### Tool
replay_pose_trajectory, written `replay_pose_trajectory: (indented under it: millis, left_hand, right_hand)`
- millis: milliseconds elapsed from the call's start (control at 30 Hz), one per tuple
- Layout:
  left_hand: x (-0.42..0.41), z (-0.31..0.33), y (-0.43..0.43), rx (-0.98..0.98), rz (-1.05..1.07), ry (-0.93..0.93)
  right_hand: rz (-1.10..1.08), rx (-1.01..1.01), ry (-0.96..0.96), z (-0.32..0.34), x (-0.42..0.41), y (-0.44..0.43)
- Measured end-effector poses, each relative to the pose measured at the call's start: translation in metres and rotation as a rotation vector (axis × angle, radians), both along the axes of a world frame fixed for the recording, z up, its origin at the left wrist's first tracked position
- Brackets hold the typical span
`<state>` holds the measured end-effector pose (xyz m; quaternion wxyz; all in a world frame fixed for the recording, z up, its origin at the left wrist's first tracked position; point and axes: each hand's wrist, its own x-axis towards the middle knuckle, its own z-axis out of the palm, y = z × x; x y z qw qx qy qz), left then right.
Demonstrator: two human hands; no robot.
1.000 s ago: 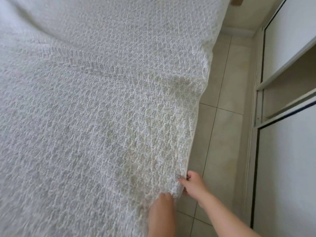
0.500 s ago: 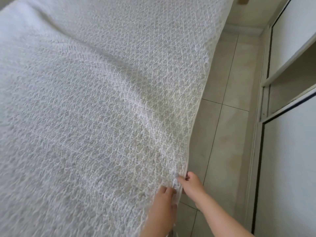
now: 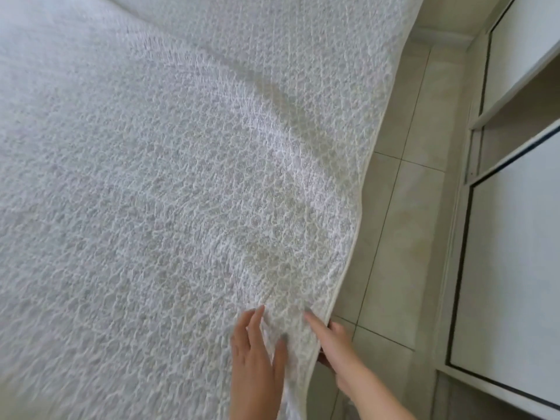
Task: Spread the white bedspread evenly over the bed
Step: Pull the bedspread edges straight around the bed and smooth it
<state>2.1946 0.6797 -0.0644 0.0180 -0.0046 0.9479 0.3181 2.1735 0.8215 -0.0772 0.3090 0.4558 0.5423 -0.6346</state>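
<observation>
Head view: white bedspread lies across the bed, its right hem above the tiled floor. Left hand pinches a fold between thumb and fingers. Just beside it, right hand grips the hem, one finger on top and the rest beneath.

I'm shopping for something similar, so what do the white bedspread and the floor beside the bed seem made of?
The bedspread looks like woven cotton or a blend, matte: raised honeycomb-like texture, soft folds. The floor is probably glazed ceramic tile, beige: dark grout lines, slight sheen.
</observation>
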Motion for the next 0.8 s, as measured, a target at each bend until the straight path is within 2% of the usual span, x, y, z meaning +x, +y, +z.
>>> replay_pose_trajectory:
  millis: [100, 200, 267, 433, 533, 733, 800]
  left_hand:
    - [0.039, -0.001, -0.015, -0.085, -0.11, -0.052]
    - [0.084, -0.011, -0.029, -0.297, -0.266, -0.185]
    - [0.117, -0.027, -0.04, -0.427, -0.294, -0.214]
    - [0.169, -0.05, -0.05, -0.429, -0.22, -0.091]
    - [0.165, -0.043, -0.055, -0.374, -0.195, -0.112]
    - [0.149, -0.031, -0.063, -0.39, -0.317, -0.25]
    - [0.14, -0.019, -0.059, -0.423, -0.336, -0.31]
  right_hand:
    - [0.011, -0.068, 0.012, 0.013, 0.031, -0.026]
    - [0.005, -0.087, 0.058, 0.024, 0.051, -0.038]
    - [0.078, -0.068, 0.106, 0.024, 0.063, -0.045]
    - [0.204, 0.215, 0.137, 0.0, 0.077, -0.049]
    - [0.237, 0.353, 0.113, -0.013, 0.087, -0.046]
    - [0.205, 0.393, 0.121, -0.018, 0.103, -0.053]
    - [0.185, 0.333, 0.128, -0.015, 0.11, -0.058]
